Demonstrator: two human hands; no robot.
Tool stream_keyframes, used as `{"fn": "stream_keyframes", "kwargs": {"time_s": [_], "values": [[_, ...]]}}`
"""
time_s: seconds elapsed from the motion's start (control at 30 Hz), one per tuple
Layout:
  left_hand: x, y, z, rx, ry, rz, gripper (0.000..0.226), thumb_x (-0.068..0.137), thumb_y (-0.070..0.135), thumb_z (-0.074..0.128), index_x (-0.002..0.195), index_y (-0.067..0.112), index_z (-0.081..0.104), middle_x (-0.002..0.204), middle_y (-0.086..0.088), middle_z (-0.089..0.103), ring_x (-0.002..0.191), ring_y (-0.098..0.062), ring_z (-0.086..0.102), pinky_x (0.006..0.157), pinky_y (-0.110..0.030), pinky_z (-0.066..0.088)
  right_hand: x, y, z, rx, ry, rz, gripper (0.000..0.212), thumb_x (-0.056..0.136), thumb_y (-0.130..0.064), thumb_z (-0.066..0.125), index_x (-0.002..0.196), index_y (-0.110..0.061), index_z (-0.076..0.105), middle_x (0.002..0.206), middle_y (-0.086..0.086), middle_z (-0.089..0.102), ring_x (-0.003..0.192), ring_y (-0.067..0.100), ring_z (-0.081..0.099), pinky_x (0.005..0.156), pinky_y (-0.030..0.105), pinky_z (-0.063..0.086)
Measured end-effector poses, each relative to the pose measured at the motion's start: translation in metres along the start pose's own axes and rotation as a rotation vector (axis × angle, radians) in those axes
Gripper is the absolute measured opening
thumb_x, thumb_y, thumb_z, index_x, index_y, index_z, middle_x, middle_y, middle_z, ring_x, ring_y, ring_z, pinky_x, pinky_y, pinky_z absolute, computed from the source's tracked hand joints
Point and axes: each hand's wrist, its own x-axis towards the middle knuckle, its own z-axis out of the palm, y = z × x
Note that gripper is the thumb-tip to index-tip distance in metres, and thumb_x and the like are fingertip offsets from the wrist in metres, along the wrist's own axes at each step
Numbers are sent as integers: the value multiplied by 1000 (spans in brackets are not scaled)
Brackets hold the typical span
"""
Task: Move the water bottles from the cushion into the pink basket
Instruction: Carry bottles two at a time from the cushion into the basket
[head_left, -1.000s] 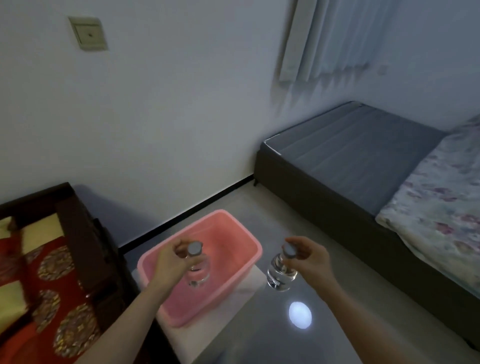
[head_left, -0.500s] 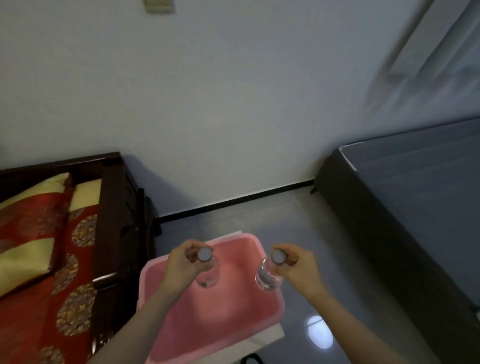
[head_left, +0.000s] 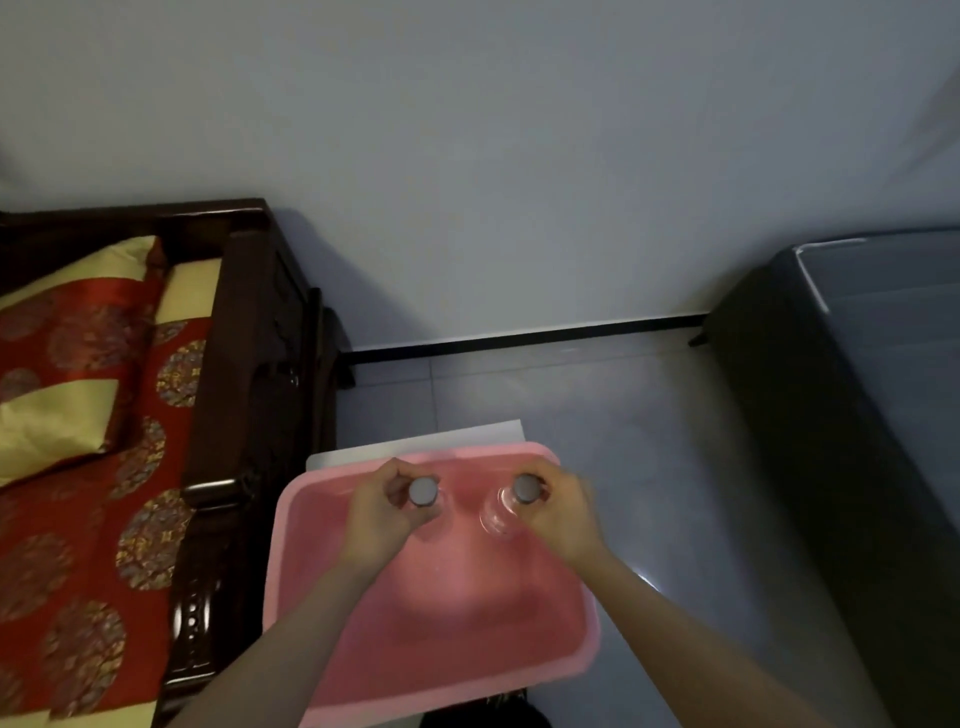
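1. The red-and-gold cushion (head_left: 88, 467) lies on the dark wooden bench (head_left: 234, 415), well apart from both bottles.
2. My left hand (head_left: 382, 512) pinches the left bottle (head_left: 423, 491) at its neck, upright over the pink basket (head_left: 291, 519).
3. The right bottle (head_left: 498, 517), clasped at the neck by my right hand (head_left: 563, 512), was outside the rim a second ago. It is now over the basket interior.
4. Judgement: both bottles are ready to lower and let go.
5. The basket rests on a white board (head_left: 415, 441) on glossy grey floor tiles (head_left: 623, 415). A dark bed (head_left: 857, 415) stands at the right.
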Motion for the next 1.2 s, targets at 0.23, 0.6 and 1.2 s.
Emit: {"fn": "stream_keyframes", "kwargs": {"time_s": [0.23, 0.6, 1.2], "values": [[27, -45, 25, -13, -11, -5, 34, 59, -8, 82, 80, 14, 67, 85, 1, 75, 76, -7, 68, 66, -19, 53, 14, 27, 34, -221, -34, -41, 18, 71, -6, 58, 83, -19, 60, 90, -2, 62, 78, 18, 54, 62, 32, 44], [48, -79, 65, -78, -50, -19, 37, 53, -10, 84, 77, 12, 67, 84, -5, 73, 81, -19, 68, 73, -30, 54, 24, 51, 57, -282, -39, -119, 22, 66, 3, 55, 80, -12, 59, 84, 5, 60, 78, 22, 54, 63, 26, 35], [44, -91, 77, 87, -57, 127, 36, 65, 3, 81, 85, 27, 62, 90, 9, 68, 84, -11, 64, 75, -22, 50, 13, 35, 25, -49, 91, -64, 38, 77, -27, 61, 112, -38, 53, 109, -26, 54, 94, -7, 52, 75, 5, 38]]}}
